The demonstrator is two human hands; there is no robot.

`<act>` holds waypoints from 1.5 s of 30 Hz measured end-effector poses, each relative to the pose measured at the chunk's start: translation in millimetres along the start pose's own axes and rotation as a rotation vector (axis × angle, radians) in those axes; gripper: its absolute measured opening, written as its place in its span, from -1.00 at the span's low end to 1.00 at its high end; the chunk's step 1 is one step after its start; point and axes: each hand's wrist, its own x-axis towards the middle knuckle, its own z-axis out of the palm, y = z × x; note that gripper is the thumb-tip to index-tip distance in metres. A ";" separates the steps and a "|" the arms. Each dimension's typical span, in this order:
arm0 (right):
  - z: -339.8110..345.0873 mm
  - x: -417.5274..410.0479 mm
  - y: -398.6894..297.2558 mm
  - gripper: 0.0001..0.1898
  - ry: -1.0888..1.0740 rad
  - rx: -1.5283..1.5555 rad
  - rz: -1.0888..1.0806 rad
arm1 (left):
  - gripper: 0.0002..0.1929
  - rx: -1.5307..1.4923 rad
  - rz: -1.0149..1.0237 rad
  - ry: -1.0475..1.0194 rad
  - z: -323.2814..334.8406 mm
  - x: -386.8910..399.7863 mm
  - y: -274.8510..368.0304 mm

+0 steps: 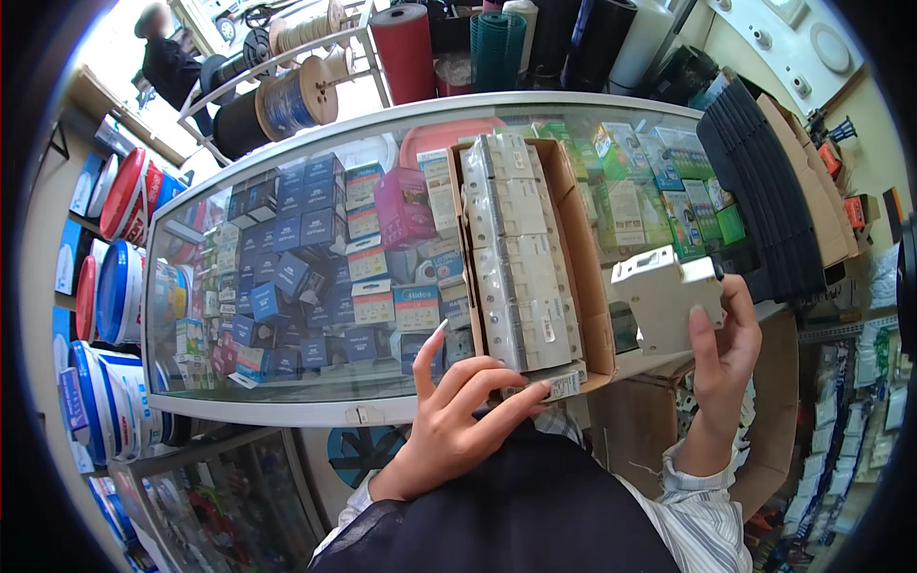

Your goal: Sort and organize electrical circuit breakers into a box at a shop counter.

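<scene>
A narrow cardboard box (582, 265) stands on a glass display counter, filled with a row of white circuit breakers (534, 243). My right hand (727, 344) holds one white circuit breaker (666, 297) in the air to the right of the box, thumb on its near side. My left hand (466, 412) lies at the near end of the box, its fingertips on a small labelled piece (562, 385) there; whether the fingers grip it or only touch it is not plain. The left index finger points up and away.
Small boxes (322, 222) show beneath the counter glass (179, 286). Stacked black trays (759, 193) stand at the right end. Rolls of sheeting (401, 54) and cable spools (294, 100) stand beyond the counter. Paint buckets (118, 394) line the left. A person (168, 71) is far off.
</scene>
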 end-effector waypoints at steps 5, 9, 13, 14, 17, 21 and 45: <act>15.1 23.2 -1.3 -0.73 0.122 0.108 0.117 | -0.68 0.021 -0.024 -0.006 -5.4 0.6 -1.9; 16.4 44.7 -4.6 -0.57 -0.003 -0.043 0.101 | -0.69 0.016 -0.020 -0.003 -5.6 0.8 -3.4; 33.8 64.4 -4.5 -0.62 -0.048 -0.239 -0.010 | -0.69 -0.080 -0.042 0.026 -6.2 -6.5 -3.8; 41.3 69.5 -2.8 -0.65 -0.036 -0.322 -0.016 | -0.69 -0.173 -0.053 0.066 -3.5 -7.9 -8.7; 59.7 82.1 17.1 -0.66 0.020 -0.410 -0.239 | -0.70 -0.193 -0.039 -0.019 -0.6 -7.6 -11.8; 76.3 94.8 26.3 -0.66 0.040 -0.572 -0.359 | -0.71 -0.180 -0.031 -0.024 -3.9 -6.7 -7.8; -18.6 -15.3 20.5 -0.46 0.050 -0.877 -0.028 | -0.67 -0.112 0.653 0.365 52.1 -33.1 4.4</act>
